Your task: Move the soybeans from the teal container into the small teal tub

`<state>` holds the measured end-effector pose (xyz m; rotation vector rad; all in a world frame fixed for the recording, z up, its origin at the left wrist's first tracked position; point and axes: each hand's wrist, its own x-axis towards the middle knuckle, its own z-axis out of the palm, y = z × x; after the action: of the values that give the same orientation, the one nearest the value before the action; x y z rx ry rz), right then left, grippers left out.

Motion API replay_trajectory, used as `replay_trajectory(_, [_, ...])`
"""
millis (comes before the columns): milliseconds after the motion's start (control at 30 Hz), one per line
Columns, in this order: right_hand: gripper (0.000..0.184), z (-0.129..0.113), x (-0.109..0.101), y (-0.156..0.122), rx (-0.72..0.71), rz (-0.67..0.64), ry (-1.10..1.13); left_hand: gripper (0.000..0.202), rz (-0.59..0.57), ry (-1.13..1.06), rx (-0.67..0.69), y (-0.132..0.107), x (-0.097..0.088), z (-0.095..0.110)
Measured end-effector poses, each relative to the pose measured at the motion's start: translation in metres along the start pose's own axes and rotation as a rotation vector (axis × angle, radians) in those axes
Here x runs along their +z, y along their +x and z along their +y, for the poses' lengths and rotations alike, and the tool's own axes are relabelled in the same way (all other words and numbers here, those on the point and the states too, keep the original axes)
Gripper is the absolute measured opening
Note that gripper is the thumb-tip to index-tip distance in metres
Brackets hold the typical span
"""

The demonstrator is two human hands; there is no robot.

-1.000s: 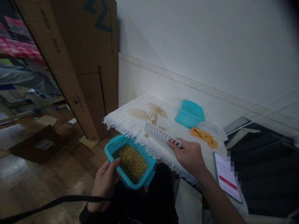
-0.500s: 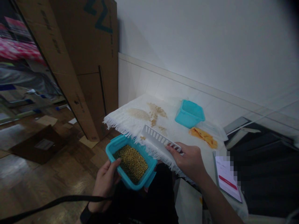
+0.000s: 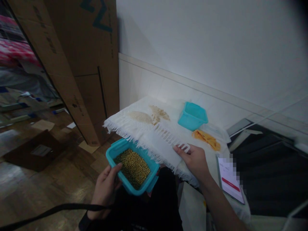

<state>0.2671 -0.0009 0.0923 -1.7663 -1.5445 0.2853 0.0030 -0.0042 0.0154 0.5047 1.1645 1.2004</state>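
My left hand (image 3: 104, 189) grips the near wall of a turquoise tub (image 3: 144, 184) full of yellow-green beans (image 3: 132, 166), held just under the fringed edge of a white towel (image 3: 144, 138). My right hand (image 3: 193, 158) is closed on one end of a white slotted plastic scraper (image 3: 169, 139), which lies nearly flat on the towel and reaches towards the tub. On the towel's far part lie a pale grain heap (image 3: 140, 117) and a brown grain heap (image 3: 158, 113).
A second, empty turquoise tub (image 3: 192, 116) stands further back, with a clear lid (image 3: 218, 133) and orange scraps (image 3: 206, 139) beside it. A tablet (image 3: 228, 179) lies at right. Tall cardboard boxes (image 3: 84, 57) lean at left over a wooden floor (image 3: 43, 179).
The scraper, first raised on edge, has swept towards the towel's near edge and tipped down flat. The loose grains in front of it are gone from the towel. The tub stays under the edge.
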Motion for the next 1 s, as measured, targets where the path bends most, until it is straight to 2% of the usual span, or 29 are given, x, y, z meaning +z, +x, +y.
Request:
replay_trajectory(133, [0.033,0.024,-0.006,0.014,0.089,0.000,0.096,0.023,0.023,0.011,-0.004,0.000,0.000,0.001])
replay_trajectory(300, [0.037,0.061,-0.029,0.028,0.209,0.018,0.142,0.023,0.018,-0.005,-0.047,0.002,-0.001,-0.001])
replay_trajectory(433, [0.040,0.078,-0.044,0.033,0.300,0.050,0.246,0.021,0.017,-0.007,-0.007,0.004,-0.003,-0.005])
replay_trajectory(567, [0.048,0.079,-0.043,0.037,0.296,0.149,0.311,0.021,0.038,0.002,0.000,0.003,-0.002,-0.004])
replay_trajectory(667, [0.044,0.076,-0.035,0.041,0.181,0.217,0.127,0.024,0.065,0.011,-0.029,0.000,0.002,0.000])
replay_trajectory(800, [0.040,0.068,-0.027,0.044,0.054,0.183,-0.109,0.024,0.064,0.008,-0.025,-0.003,0.005,0.004])
replay_trajectory(1000, [0.038,0.060,-0.026,0.042,0.032,0.192,-0.181,0.023,0.060,0.012,-0.022,-0.001,0.003,0.001])
